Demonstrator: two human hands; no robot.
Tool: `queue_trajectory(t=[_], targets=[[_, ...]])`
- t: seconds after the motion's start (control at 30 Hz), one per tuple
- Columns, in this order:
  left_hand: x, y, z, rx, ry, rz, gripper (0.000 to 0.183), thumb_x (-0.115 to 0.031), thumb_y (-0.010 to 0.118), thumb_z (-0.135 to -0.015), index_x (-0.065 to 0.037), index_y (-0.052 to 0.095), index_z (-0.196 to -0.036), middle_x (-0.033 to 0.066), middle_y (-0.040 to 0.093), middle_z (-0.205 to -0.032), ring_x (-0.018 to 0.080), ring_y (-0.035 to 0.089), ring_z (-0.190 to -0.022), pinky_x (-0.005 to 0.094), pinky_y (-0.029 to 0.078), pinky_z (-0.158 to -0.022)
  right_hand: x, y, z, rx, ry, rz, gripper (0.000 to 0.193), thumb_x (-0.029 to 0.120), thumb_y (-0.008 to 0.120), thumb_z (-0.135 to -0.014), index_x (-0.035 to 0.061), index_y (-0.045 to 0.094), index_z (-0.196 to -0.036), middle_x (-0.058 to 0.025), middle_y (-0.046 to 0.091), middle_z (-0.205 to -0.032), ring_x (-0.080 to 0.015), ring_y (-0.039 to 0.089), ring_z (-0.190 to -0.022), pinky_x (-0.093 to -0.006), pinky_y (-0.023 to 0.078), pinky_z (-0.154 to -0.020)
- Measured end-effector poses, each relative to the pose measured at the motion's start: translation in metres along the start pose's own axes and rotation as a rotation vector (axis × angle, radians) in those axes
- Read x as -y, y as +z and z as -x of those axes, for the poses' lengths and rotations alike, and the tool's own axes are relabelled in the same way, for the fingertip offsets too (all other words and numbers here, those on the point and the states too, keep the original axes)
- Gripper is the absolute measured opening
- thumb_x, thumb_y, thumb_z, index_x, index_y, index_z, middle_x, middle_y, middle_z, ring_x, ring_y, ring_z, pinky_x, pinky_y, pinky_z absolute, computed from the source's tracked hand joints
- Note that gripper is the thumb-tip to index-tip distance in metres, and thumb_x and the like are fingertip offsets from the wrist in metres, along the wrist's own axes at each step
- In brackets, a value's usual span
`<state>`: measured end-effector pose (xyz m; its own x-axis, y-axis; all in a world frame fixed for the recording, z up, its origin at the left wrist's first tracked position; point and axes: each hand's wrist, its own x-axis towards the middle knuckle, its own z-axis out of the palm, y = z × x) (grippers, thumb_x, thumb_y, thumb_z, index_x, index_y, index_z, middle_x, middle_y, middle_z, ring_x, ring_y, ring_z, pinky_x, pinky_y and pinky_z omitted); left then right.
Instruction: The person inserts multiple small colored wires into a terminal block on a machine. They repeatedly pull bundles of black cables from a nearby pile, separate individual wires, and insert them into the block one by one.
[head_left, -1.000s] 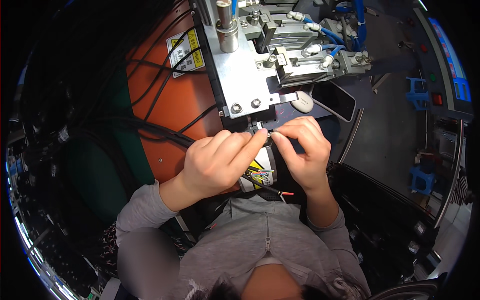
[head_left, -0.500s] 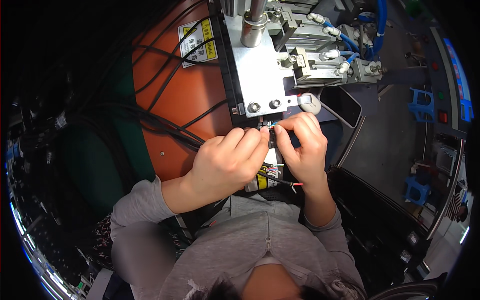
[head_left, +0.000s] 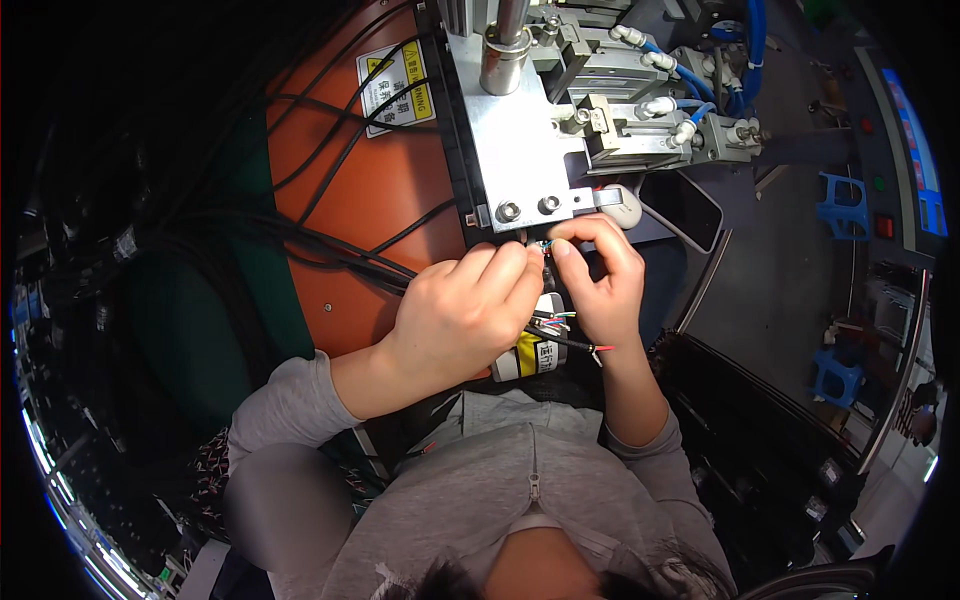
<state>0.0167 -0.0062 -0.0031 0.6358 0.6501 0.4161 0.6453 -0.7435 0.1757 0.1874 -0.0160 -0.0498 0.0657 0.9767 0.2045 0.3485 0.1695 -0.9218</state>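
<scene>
My left hand [head_left: 465,305] is closed, thumb and fingers pinched at the thin coloured wires [head_left: 544,246] of a black cable, just below the metal press plate [head_left: 520,140]. From the other side my right hand [head_left: 608,280] pinches at the same wires with thumb and forefinger. The fingertips partly cover the wires, and how they sit under the plate is hidden. Below the hands, further black cables [head_left: 570,343] stick out past my left hand, their stripped ends showing white, blue and red wires.
Black cables [head_left: 340,255] run across the orange table [head_left: 350,310] from the left. Pneumatic cylinders [head_left: 640,140] with blue hoses stand behind. A phone [head_left: 685,212] and a round white object [head_left: 621,208] lie right of the plate. Blue stools [head_left: 843,207] stand on the floor.
Both hands have shifted slightly, the right one a little up and left. The loose cable ends below have moved a little to the right. The pinch at the wires continues.
</scene>
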Motion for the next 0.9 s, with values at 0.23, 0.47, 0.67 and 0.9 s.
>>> queue_trajectory(t=[0.23,0.47,0.67,0.9], targets=[[0.000,0.001,0.002,-0.010,-0.021,-0.006,0.026,-0.007,0.065,-0.076,-0.004,0.068,-0.102,0.0003,0.043,-0.068,0.0104,0.047,-0.055,0.0241,0.038,-0.044,0.009,0.003,-0.007,-0.085,-0.353,0.233,0.012,-0.004,0.070,-0.071,0.0005,0.063,-0.079,-0.0094,0.064,-0.078,-0.0236,0.060,-0.073,-0.0318,0.048,-0.067],[0.002,-0.005,0.001,0.038,-0.061,0.035,0.030,-0.009,0.065,-0.072,-0.007,0.069,-0.102,-0.0004,0.049,-0.071,0.0111,0.050,-0.056,0.0253,0.040,-0.046,0.003,0.004,0.002,0.020,0.407,-0.350,0.004,0.001,0.064,-0.080,-0.0008,0.060,-0.079,-0.0082,0.062,-0.076,-0.0152,0.059,-0.071,-0.0266,0.044,-0.065],[0.006,-0.007,0.010,0.025,-0.073,0.045,0.031,-0.007,0.066,-0.067,-0.002,0.067,-0.097,0.0020,0.054,-0.072,0.0147,0.055,-0.058,0.0275,0.044,-0.049,0.002,-0.008,0.007,-0.045,-0.327,0.160,0.016,0.004,0.069,-0.075,0.0031,0.068,-0.091,-0.0082,0.065,-0.092,-0.0258,0.060,-0.086,-0.0352,0.046,-0.077],[0.005,-0.008,0.008,-0.054,-0.021,0.117,0.027,-0.004,0.066,-0.065,0.000,0.067,-0.093,0.0054,0.062,-0.076,0.0174,0.061,-0.061,0.0280,0.047,-0.051,0.000,-0.015,0.009,0.104,-0.421,0.250,0.029,0.019,0.073,-0.074,0.0072,0.068,-0.100,-0.0066,0.064,-0.100,-0.0243,0.058,-0.092,-0.0368,0.037,-0.083]])
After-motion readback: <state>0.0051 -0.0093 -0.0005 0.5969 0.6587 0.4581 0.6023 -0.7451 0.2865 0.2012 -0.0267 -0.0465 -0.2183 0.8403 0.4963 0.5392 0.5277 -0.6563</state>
